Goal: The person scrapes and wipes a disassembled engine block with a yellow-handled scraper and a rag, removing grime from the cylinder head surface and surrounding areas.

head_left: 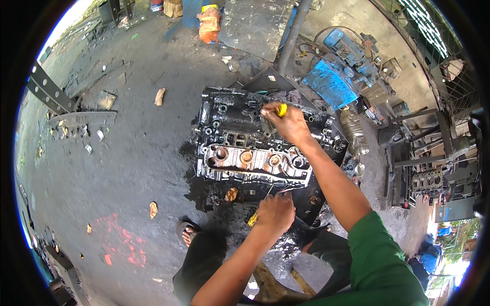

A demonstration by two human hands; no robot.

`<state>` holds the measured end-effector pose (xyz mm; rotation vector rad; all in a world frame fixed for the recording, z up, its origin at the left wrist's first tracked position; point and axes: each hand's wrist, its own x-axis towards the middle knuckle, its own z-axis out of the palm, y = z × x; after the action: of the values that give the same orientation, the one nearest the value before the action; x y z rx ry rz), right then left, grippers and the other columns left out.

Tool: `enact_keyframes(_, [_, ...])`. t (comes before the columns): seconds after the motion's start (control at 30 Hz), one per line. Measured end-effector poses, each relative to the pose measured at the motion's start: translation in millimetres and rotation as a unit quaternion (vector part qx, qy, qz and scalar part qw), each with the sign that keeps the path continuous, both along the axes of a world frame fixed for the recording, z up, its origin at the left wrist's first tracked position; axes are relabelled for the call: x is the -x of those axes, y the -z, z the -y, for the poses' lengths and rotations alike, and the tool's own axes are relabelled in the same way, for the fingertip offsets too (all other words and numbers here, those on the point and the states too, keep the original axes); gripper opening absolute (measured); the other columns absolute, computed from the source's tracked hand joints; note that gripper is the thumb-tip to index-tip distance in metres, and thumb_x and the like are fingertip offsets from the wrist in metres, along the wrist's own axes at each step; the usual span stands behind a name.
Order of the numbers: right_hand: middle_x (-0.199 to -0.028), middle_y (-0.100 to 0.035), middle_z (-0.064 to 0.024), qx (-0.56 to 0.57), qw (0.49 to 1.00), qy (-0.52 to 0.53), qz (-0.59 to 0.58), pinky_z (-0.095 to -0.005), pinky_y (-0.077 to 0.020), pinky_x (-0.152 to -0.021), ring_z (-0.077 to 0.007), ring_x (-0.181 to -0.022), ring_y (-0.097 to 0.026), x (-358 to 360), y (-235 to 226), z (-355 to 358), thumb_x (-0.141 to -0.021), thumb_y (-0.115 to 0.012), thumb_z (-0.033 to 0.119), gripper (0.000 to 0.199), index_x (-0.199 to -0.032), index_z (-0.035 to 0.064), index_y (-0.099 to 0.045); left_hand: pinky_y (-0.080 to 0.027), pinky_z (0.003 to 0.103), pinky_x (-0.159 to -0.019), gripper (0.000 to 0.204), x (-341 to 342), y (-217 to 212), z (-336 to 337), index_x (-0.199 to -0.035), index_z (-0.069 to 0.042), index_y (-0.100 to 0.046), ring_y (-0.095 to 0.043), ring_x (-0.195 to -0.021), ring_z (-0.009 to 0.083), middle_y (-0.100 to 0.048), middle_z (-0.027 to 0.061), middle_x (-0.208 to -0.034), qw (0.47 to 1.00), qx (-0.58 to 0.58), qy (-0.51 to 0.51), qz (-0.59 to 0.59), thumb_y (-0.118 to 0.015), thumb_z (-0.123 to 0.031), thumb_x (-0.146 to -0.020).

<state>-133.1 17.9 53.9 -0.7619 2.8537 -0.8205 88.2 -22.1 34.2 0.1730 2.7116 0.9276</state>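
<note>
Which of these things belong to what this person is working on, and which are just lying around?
Seemingly part of the job:
- oily engine part
- yellow item in the right fingers
- another yellow item by the left fingers

Apparently just lying about:
- dry leaf on the ground
- crumpled orange-brown bag
- blue machine, standing apart

Layout around the engine block [232, 109], taken as the dial's centre, twelve o'clock being the top of the view. The right hand [287, 123] lies over the block toward one o'clock; the left hand [276, 210] lies just beside its six o'clock edge. One leaf [231, 195] rests near the block at seven; a second leaf [153, 209] lies on the ground [127, 168] at eight. Well apart: beam [49, 91], between nine and ten; bag [208, 26], eleven; metal sheet [252, 25], twelve; machine [332, 84], between one and two.
</note>
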Motion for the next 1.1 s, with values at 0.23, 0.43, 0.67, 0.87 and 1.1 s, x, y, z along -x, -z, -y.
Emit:
enact_keyframes(0.23, [-0.089, -0.072, -0.0131, -0.141, 0.989, -0.029, 0.033, -0.0344, -0.0543, -0.077, -0.0240, -0.081, -0.071, -7.1, 9.9, -49.1, -0.086, -0.070, 0.030, 0.024, -0.097, 0.0092, -0.072, -0.055, 0.044, -0.076, 0.035, 3.1, -1.5, 3.3, -0.108, -0.003, -0.059, -0.067, -0.091, 0.0336, -0.068, 0.0159, -0.093, 1.000, -0.001, -0.020, -0.016, -0.060, -0.033, -0.090])
enact_keyframes(0.43, [-0.088, -0.072, -0.0113, 0.043, 0.989, -0.079, -0.117, -0.0324, -0.0547, -0.070, -0.0221, -0.078, -0.070, -8.9, 1.2, -24.0, -0.085, -0.073, 0.023, 0.019, -0.097, 0.0084, -0.072, -0.055, 0.042, -0.074, 0.036, 1.6, 0.6, -9.9, -0.107, -0.003, -0.059, -0.068, -0.089, 0.0316, -0.069, 0.0148, -0.093, 0.999, 0.026, -0.008, -0.033, -0.061, -0.034, -0.089])
enact_keyframes(0.67, [-0.098, -0.071, -0.0122, -0.162, 0.957, -0.212, -0.112, -0.0339, -0.0567, -0.082, -0.0279, -0.090, -0.068, 29.0, -2.8, -14.2, -0.081, -0.074, 0.016, 0.023, -0.101, 0.0081, -0.068, -0.055, 0.043, -0.075, 0.039, 2.6, 5.8, -12.0, -0.113, -0.003, -0.058, -0.067, -0.092, 0.0319, -0.068, 0.0146, -0.095, 1.000, 0.015, -0.003, -0.007, -0.059, -0.034, -0.090])
enact_keyframes(0.87, [-0.092, -0.071, -0.0038, -0.040, 0.988, -0.104, 0.106, -0.0272, -0.0528, -0.084, -0.0119, -0.087, -0.066, 49.9, -36.1, -26.0, -0.082, -0.073, 0.008, 0.012, -0.091, 0.0070, -0.067, -0.055, 0.044, -0.076, 0.037, -6.1, 2.8, 12.5, -0.112, -0.004, -0.058, -0.066, -0.094, 0.0318, -0.068, 0.0128, -0.096, 0.998, 0.024, -0.044, -0.041, -0.059, -0.034, -0.090])
enact_keyframes(1.1, [-0.094, -0.073, -0.0045, -0.023, 0.999, -0.024, 0.004, -0.0296, -0.0518, -0.079, -0.0121, -0.085, -0.066, 43.5, -39.4, -15.7, -0.086, -0.071, 0.018, 0.015, -0.096, 0.0068, -0.070, -0.055, 0.043, -0.079, 0.036, 9.4, -13.5, 16.2, -0.110, -0.004, -0.058, -0.066, -0.096, 0.0333, -0.068, 0.0154, -0.098, 0.999, -0.030, 0.001, 0.030, -0.058, -0.034, -0.091])
